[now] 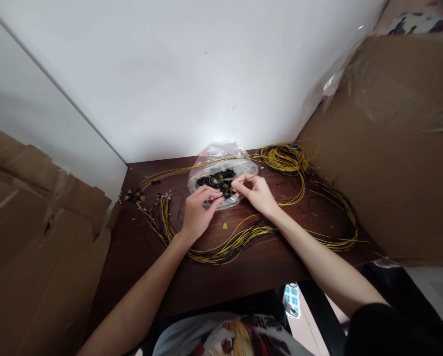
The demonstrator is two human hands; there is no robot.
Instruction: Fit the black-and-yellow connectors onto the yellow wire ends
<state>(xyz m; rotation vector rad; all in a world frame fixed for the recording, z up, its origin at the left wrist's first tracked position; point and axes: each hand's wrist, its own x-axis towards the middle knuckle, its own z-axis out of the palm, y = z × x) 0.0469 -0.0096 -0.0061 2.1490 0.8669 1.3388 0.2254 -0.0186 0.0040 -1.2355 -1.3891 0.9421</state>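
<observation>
A clear plastic bag (206, 157) lies spread on the brown table, holding a heap of small black and yellow parts (216, 178). Over its front edge, my left hand (201, 210) is closed in a pinch; what sits between the fingertips is too small to make out. My right hand (257, 193) pinches a thin dark wire (251, 176) just right of the left fingertips. One small yellow piece (225, 226) lies by itself on the table between my forearms. Below the hands runs a long bundle of yellow and black wires (221, 249).
A coil of yellow wire (286, 158) rests at the back right. Wire ends with small connectors (164, 197) and a cluster of yellow-black parts (134, 195) lie at the left. Cardboard (399, 148) stands on both sides, with a white wall (206, 74) behind.
</observation>
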